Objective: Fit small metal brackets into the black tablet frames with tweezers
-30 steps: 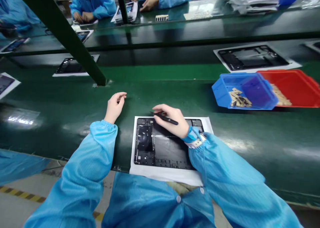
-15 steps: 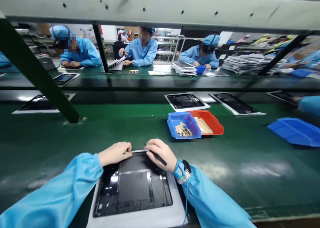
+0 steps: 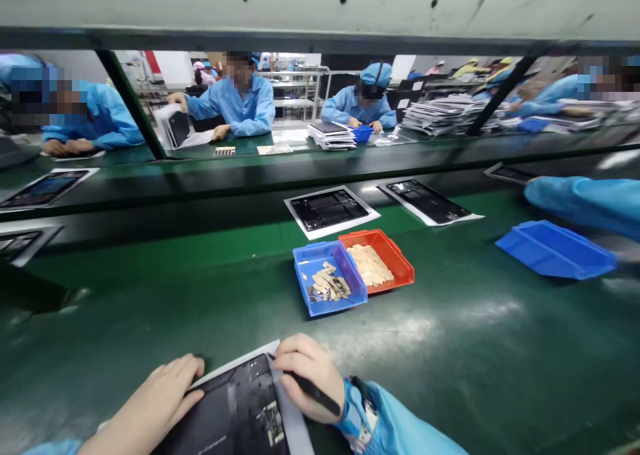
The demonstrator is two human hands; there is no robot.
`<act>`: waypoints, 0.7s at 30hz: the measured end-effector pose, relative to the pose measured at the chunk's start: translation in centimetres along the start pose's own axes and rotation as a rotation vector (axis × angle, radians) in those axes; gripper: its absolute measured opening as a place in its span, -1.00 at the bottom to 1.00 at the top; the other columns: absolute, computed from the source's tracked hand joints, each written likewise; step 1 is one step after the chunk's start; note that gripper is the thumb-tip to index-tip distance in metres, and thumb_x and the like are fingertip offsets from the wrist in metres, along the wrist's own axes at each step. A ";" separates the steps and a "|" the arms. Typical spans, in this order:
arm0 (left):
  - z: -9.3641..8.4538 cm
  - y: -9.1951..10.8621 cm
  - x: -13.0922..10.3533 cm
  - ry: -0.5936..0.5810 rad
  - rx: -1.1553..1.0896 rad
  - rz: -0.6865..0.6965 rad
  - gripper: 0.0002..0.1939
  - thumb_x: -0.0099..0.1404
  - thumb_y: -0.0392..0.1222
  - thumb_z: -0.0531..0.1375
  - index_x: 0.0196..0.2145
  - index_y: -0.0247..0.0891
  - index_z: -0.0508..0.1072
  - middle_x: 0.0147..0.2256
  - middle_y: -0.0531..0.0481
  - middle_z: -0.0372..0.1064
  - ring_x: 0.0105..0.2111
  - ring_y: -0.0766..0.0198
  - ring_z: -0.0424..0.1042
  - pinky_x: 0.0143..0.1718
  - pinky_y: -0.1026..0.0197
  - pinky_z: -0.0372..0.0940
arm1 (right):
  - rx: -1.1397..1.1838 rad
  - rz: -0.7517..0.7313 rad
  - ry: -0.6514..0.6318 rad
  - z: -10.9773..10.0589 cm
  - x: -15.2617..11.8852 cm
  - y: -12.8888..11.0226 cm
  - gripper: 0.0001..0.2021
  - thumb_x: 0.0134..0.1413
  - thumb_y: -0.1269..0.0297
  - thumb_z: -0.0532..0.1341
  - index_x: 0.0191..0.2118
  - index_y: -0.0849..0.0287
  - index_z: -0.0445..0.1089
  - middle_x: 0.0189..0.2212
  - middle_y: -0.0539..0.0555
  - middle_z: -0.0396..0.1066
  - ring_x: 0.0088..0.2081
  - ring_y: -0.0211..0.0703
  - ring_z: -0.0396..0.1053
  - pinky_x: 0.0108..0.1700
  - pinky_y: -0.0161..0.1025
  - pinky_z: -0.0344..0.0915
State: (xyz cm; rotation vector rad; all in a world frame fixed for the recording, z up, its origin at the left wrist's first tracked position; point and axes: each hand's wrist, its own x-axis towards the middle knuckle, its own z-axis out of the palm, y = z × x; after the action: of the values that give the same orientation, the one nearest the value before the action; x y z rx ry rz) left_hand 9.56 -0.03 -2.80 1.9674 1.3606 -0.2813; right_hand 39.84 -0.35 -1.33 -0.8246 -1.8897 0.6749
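A flat black tablet-like panel (image 3: 227, 408) lies on a white backing sheet (image 3: 295, 415) at the bottom of the view, turned at an angle. My left hand (image 3: 160, 398) grips its far left edge, thumb across the top and fingers at the side. At the far right corner is my right hand (image 3: 313, 372), closed around a slim black pen-like tool (image 3: 320, 396). The tool's tip, near that corner, is mostly hidden by my fingers. Small pale components (image 3: 273, 423) show on the panel's right side.
Beyond my hands stand a blue bin (image 3: 305, 295) of small tan pieces and a red bin (image 3: 400, 268) of similar pieces. Another blue bin (image 3: 555, 248) stands right. Panels on sheets (image 3: 330, 210) lie along the far strip. A co-worker's sleeve (image 3: 585, 202) reaches in from the right.
The panel has turned and sits lower in view, with both hands still at its far edge. My view has swung right. Across the bench, a co-worker's hand has lifted a panel with sheets.
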 end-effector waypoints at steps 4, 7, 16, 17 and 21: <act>2.1 -0.8 0.6 0.031 -0.003 0.029 -0.59 0.37 0.05 -0.21 -0.32 -0.23 0.29 -0.25 -0.08 0.24 -0.26 0.24 0.26 -0.17 0.19 0.19 | -0.011 0.007 0.004 -0.2 -0.8 0.0 -0.82 0.10 0.30 0.06 -0.18 0.18 0.30 -0.32 0.09 0.34 -0.27 -0.24 0.27 -0.23 -0.28 0.23; -1.0 -1.7 2.1 0.070 -0.043 -0.157 -0.60 0.37 0.00 -0.24 -0.28 -0.24 0.28 -0.34 -0.04 0.32 -0.36 0.29 0.33 -0.23 0.28 0.24 | -0.010 -0.003 0.072 -0.4 -1.1 0.4 -0.75 0.19 0.16 -0.03 -0.19 0.18 0.27 -0.31 0.12 0.31 -0.27 -0.21 0.24 -0.26 -0.25 0.21; -24.8 -7.6 19.0 0.609 0.306 0.071 -0.67 0.32 -0.18 0.00 -0.05 -0.37 0.37 -0.09 0.09 0.33 -0.08 0.28 0.32 0.03 0.15 0.14 | 0.035 0.050 -0.003 -1.2 -1.0 1.5 -0.83 0.21 0.28 -0.02 -0.19 0.22 0.23 -0.24 0.16 0.21 -0.18 -0.21 0.22 -0.15 -0.29 0.23; -26.0 -8.0 20.5 0.642 0.314 0.033 -0.69 0.32 -0.20 0.01 -0.05 -0.36 0.38 -0.13 0.08 0.34 -0.13 0.26 0.33 -0.01 0.08 0.18 | 0.033 0.041 -0.008 -1.2 -1.1 1.6 -0.83 0.21 0.27 -0.02 -0.19 0.22 0.23 -0.24 0.16 0.21 -0.19 -0.20 0.22 -0.16 -0.29 0.23; -26.4 -7.8 24.1 0.826 0.310 -0.051 -0.72 0.34 -0.25 0.02 -0.04 -0.29 0.38 -0.16 0.08 0.31 -0.09 0.20 0.26 0.04 -0.18 0.04 | 0.023 0.070 -0.016 -1.2 -1.4 1.4 -0.87 0.17 0.30 -0.01 -0.23 0.21 0.21 -0.24 0.15 0.22 -0.20 -0.20 0.23 -0.19 -0.27 0.23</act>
State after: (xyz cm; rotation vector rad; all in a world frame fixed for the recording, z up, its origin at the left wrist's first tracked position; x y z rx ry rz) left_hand 7.21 36.40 -0.34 2.4362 1.9610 0.3729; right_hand 41.78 -0.43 -2.57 -0.8764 -1.8717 0.7469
